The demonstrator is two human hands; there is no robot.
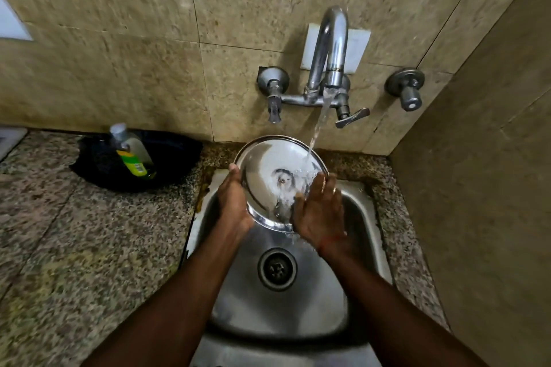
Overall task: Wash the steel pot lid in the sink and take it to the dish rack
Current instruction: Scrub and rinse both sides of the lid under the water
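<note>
The round steel pot lid (pixel 268 170) is held tilted over the steel sink (pixel 354 247), its inner side toward me. Water from the wall tap (pixel 331 48) falls onto the lid near its middle and runs off its lower edge. My left hand (pixel 234 202) grips the lid's left rim. My right hand (pixel 320 213) lies flat against the lid's lower right, fingers together and pointing up, wet from the stream.
A dish-soap bottle (pixel 131 152) stands in a black pan (pixel 173 155) on the granite counter (pixel 74 247) left of the sink. The drain (pixel 277 268) is below my hands. Tap handles (pixel 351 119) stick out from the tiled wall. A side wall (pixel 477 188) closes in on the right.
</note>
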